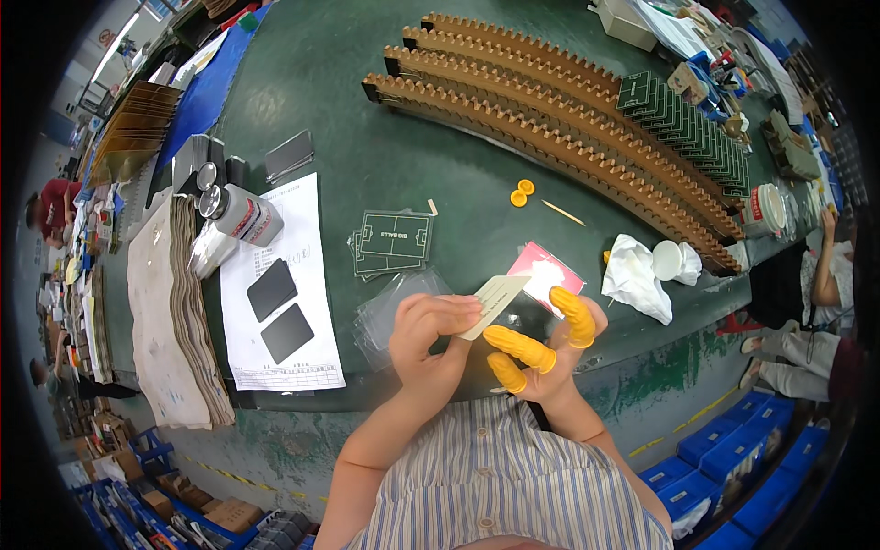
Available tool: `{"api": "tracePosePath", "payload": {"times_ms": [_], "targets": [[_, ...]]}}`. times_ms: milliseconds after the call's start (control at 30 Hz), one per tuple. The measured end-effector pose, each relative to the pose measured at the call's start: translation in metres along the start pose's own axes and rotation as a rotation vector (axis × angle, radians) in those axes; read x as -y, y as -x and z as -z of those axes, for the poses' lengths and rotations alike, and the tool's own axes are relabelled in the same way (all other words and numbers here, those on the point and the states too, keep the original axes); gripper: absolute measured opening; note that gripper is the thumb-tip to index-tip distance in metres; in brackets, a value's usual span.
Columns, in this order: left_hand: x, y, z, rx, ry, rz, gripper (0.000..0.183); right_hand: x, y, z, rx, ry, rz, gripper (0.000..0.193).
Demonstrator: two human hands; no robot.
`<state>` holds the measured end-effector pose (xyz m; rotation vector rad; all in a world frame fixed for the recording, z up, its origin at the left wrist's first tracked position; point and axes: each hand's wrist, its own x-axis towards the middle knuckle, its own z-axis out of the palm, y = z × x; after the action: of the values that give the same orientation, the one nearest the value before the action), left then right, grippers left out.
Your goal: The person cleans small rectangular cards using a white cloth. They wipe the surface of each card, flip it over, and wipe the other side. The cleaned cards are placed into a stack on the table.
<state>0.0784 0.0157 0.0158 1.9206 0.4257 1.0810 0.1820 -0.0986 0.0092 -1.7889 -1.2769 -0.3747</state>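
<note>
Long brown slotted cardboard racks [550,110] cross the green worktable [367,156]; their right end holds upright green printed cards [697,128]. Near the table's front edge, the left hand [431,335] and right hand [550,353], wearing yellow rubber finger cots [522,348], jointly pinch a small cream card [495,298].
</note>
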Motion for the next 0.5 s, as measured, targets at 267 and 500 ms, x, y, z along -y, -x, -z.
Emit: {"api": "tracePosePath", "payload": {"times_ms": [267, 500], "targets": [[0.0002, 0.0000, -0.0003, -0.001, -0.005, -0.001, 0.023, 0.0015, 0.0014, -0.0051, -0.030, -0.118, -0.066, 0.031], [0.0014, 0.0008, 0.0006, 0.008, -0.016, -0.003, 0.023, -0.0009, -0.0008, -0.0007, -0.023, -0.011, -0.036, 0.029]]}}
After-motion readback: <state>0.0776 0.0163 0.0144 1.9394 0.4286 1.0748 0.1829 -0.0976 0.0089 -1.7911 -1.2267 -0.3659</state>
